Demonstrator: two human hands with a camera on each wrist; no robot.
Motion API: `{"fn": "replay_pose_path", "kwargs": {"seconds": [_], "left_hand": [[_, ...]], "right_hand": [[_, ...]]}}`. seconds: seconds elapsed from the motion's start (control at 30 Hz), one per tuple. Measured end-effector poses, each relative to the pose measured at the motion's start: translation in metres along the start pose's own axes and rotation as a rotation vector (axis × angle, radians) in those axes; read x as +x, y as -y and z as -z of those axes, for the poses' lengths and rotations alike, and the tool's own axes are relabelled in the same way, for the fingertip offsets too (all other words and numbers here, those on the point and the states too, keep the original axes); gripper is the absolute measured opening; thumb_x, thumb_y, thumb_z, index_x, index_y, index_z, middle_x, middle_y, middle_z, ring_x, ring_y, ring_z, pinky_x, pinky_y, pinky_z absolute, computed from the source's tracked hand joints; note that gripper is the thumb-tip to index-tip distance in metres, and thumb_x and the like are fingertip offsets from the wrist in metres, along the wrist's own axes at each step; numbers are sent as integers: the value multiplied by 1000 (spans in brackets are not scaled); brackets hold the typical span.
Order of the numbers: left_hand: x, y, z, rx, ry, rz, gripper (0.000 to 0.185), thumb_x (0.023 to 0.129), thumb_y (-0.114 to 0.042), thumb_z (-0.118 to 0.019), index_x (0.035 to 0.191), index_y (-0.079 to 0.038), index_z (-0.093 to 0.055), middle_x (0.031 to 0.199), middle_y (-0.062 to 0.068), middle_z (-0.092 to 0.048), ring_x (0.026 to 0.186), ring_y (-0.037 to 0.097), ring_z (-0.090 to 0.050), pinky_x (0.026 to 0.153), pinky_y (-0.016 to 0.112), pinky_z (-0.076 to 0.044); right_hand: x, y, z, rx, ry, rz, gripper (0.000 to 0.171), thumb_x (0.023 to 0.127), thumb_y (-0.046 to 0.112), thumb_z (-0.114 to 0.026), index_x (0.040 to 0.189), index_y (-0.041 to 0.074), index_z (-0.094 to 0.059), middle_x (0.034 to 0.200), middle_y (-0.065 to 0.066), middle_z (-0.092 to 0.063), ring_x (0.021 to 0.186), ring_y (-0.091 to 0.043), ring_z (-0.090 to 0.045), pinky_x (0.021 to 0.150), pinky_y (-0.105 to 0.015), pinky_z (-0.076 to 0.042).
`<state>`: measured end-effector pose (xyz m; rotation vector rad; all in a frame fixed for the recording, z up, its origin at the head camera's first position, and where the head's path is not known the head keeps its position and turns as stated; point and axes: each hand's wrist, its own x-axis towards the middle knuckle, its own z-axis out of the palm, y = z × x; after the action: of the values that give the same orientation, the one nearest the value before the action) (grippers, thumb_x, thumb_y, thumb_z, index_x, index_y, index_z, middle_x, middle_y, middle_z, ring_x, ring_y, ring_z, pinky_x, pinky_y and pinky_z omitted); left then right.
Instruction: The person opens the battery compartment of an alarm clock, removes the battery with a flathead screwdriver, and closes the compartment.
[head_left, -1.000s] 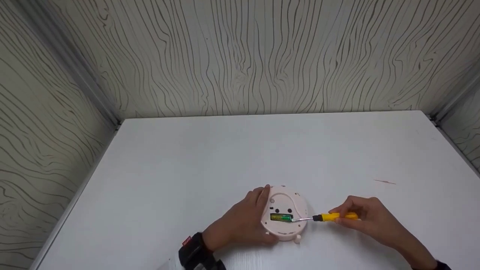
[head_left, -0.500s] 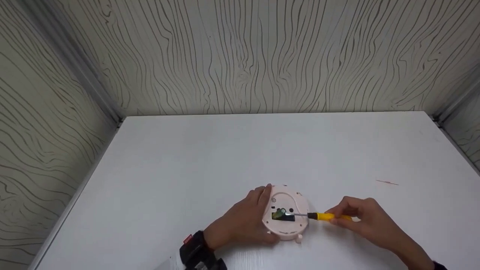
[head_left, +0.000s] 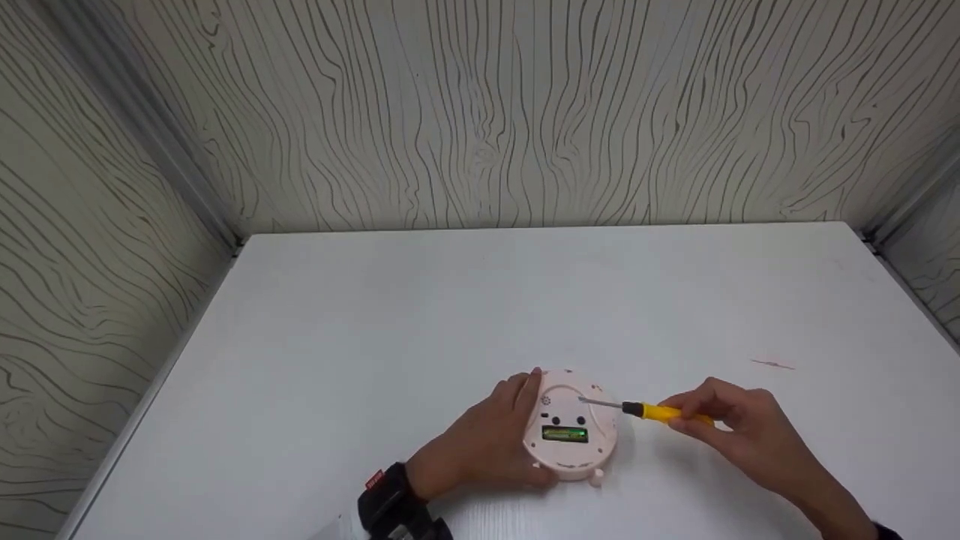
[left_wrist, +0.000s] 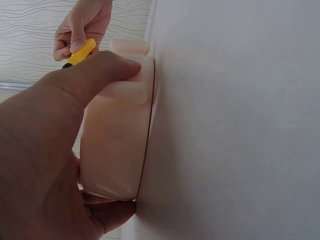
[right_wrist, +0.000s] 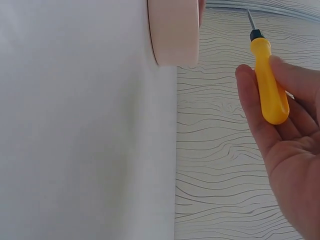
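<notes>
Head view is showing us a pink round clock (head_left: 571,431) lying face down near the front of the white table (head_left: 450,315), a green battery (head_left: 564,434) sitting in its open back compartment; our left hand (head_left: 484,442) is curling its grip round the clock's left rim, thumb and fingers clamping it. Our right hand (head_left: 739,435) is pinching a yellow screwdriver (head_left: 660,412) by its handle; its tip is hovering just above the clock's upper right, and we cannot tell whether it is touching.

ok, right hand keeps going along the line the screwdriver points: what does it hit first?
Probably the pink clock. The right hand pinches the yellow screwdriver, whose tip points left over the clock's upturned back, above the battery. The tip looks lifted, so it may pass over to the left hand; depth is unclear.
</notes>
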<state>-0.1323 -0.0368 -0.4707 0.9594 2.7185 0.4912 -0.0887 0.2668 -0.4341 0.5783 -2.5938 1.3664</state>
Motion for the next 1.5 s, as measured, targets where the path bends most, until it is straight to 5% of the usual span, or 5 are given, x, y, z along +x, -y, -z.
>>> {"fn": "replay_pose_path", "kwargs": {"seconds": [0.43, 0.73, 1.03, 1.4, 1.5], "left_hand": [[-1, 0, 1, 6, 10, 3, 115, 63, -80, -50, 147, -18, -1, 148, 2, -21, 129, 14, -32, 98, 33, -42], [0, 0, -1, 2, -1, 1, 117, 62, -82, -48, 147, -18, -1, 148, 2, -23, 130, 15, -31, 97, 34, -43], [-1, 2, -3, 37, -48, -43, 116, 65, -76, -53, 147, -12, -2, 146, 7, -25, 130, 16, -32, 97, 32, -43], [0, 3, -4, 41, -51, -43, 116, 65, -75, -54, 147, -12, -2, 147, 5, -24, 130, 14, -33, 95, 32, -44], [-1, 3, -4, 38, -48, -43, 116, 65, -76, -53, 147, -13, -1, 147, 5, -24, 130, 15, -33, 96, 32, -44]], "right_hand": [[1, 7, 4, -57, -51, 20, 28, 69, -2, -73, 84, 19, -62, 89, 2, -69, 77, -7, -64, 67, -16, -52], [2, 10, 6, -212, -133, 31, 35, 66, -2, -76, 88, 22, -63, 83, 8, -66, 69, -4, -64, 64, -11, -50], [5, 7, 31, -411, -294, 73, 29, 65, -6, -76, 85, 11, -63, 81, 4, -66, 67, -6, -66, 65, -3, -45], [5, 7, 36, -466, -389, 58, 23, 66, -8, -73, 82, 7, -64, 79, -2, -67, 70, 22, -52, 66, 1, -40], [4, 9, 33, -508, -402, 38, 22, 65, -6, -75, 80, 5, -63, 79, -5, -67, 66, 5, -62, 65, 3, -37]]}}
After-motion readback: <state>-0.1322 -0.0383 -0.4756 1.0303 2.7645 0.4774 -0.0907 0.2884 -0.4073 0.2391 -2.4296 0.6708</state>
